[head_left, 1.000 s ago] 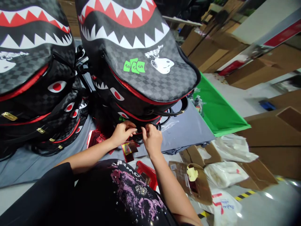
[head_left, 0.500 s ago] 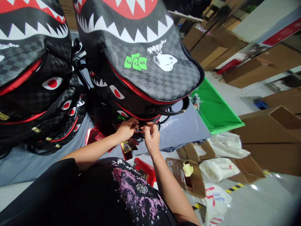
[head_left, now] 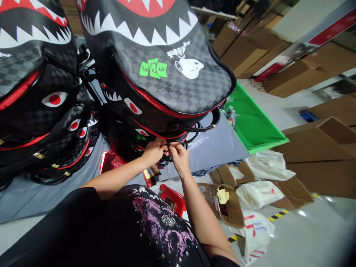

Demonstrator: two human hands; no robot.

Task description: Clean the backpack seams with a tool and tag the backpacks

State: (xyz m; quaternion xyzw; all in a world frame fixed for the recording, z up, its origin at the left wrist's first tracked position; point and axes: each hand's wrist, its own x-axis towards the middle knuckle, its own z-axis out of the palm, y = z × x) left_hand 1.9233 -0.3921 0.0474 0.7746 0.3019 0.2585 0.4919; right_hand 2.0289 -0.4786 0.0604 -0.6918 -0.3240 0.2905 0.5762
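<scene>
A stack of grey checkered backpacks (head_left: 167, 74) with shark teeth, red eyes and a white cartoon print rises in front of me on a grey cloth (head_left: 217, 148). My left hand (head_left: 154, 151) and my right hand (head_left: 179, 158) meet under the stack's near edge. Both pinch at a black strap or loop (head_left: 167, 160) of a lower backpack, fingertips almost touching. What exactly sits between the fingers is too small to make out. Red hang tags (head_left: 150, 175) lie on the cloth just below my hands.
A second stack of the same backpacks (head_left: 36, 89) stands at the left. A red tray (head_left: 172, 198) lies near my chest. Cardboard pieces, white plastic bags (head_left: 258, 193) and brown boxes (head_left: 319, 148) cover the floor at the right, beside a green cloth (head_left: 253, 126).
My hands have moved up a little and closer together under the stack. The view has shifted slightly; the backpacks themselves have not moved.
</scene>
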